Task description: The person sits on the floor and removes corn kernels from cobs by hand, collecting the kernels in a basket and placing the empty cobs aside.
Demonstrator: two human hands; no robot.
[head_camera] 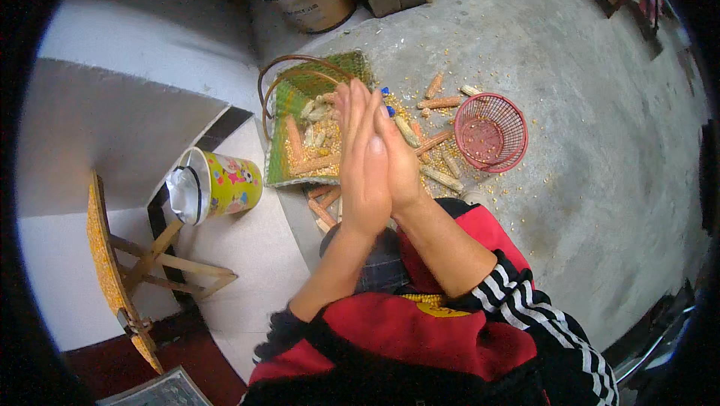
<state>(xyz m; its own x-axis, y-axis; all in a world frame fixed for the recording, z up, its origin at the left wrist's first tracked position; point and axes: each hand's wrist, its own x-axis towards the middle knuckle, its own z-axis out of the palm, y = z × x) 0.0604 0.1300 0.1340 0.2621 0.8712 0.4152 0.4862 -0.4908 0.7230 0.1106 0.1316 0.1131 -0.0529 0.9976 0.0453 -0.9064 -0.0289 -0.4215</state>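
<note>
My left hand and my right hand are pressed palm to palm in front of me, with fingers stretched out and pointing away. Nothing shows between them, though the inner faces of the palms are hidden. Behind them lies a green woven bag with brown loop handles. It holds loose yellow corn kernels and corn cobs. My hands cover part of it. More bare cobs and kernels are scattered on the floor to the right of my hands.
A red plastic basket stands at the right with a few kernels inside. On the left are a printed yellow-green bin with a white liner and a wooden folding stool. A large round container stands against the back wall.
</note>
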